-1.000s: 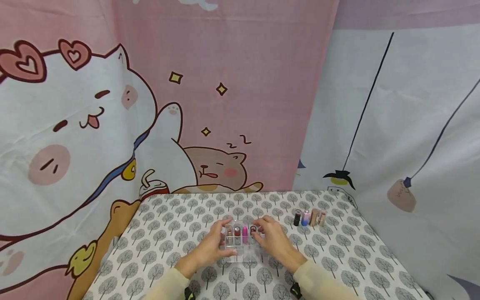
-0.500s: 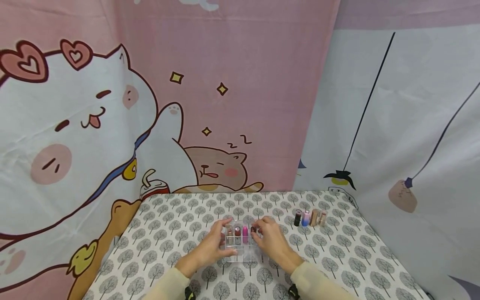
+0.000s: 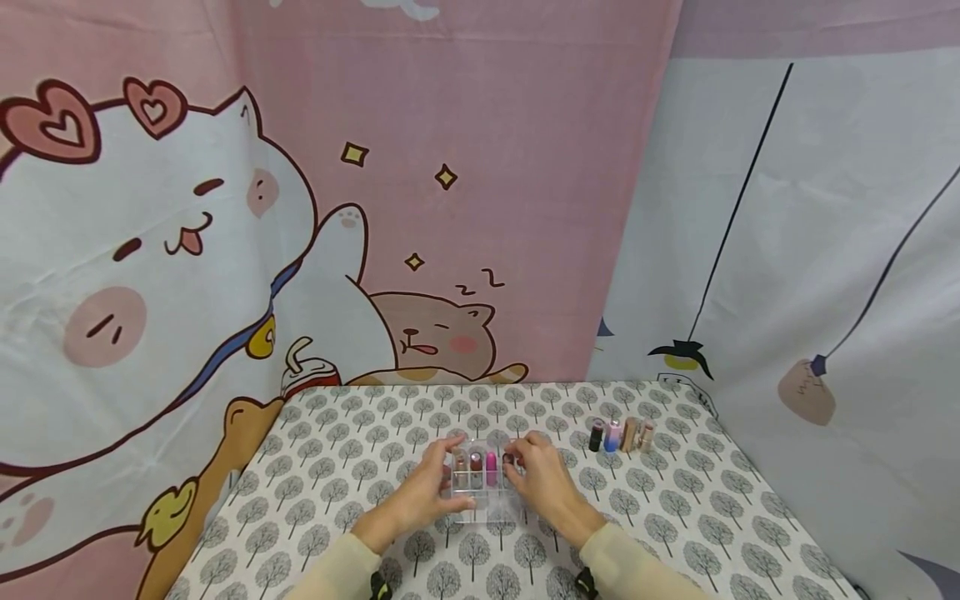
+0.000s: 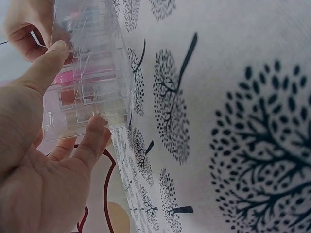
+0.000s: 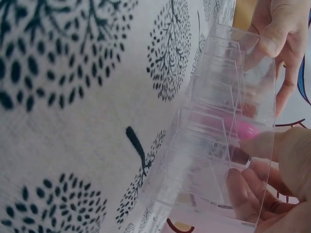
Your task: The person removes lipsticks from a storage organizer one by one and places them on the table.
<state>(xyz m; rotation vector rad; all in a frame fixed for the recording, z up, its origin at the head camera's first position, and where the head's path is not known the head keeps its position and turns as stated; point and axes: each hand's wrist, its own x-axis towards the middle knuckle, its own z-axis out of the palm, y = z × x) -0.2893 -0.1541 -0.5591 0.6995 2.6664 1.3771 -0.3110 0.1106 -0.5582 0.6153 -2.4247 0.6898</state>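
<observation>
A clear plastic lipstick organizer point(image 3: 486, 507) with divided compartments stands on the table between both hands. My left hand point(image 3: 422, 492) grips its left side, thumb at the front and fingers toward the back. In the back row stand a pale gold lipstick point(image 3: 461, 468), a dark red one point(image 3: 476, 465) and a bright pink one point(image 3: 491, 467). My right hand point(image 3: 546, 479) reaches over the right end and pinches a dark-topped lipstick point(image 5: 240, 156) in the compartment beside the pink one. Fingers hide part of it. The front compartments hold nothing.
Several more lipsticks stand in a row at the back right: a black one point(image 3: 596, 435), a pink-and-blue one point(image 3: 612, 435), a tan one point(image 3: 628, 435) and a gold one point(image 3: 645, 437). The tree-print tablecloth point(image 3: 360, 450) meets a cartoon curtain point(image 3: 487, 208) behind.
My right hand has shifted very slightly, and its fingers cover more of the dark-topped lipstick, which looks turned a little. My left hand and the organizer stay in place.
</observation>
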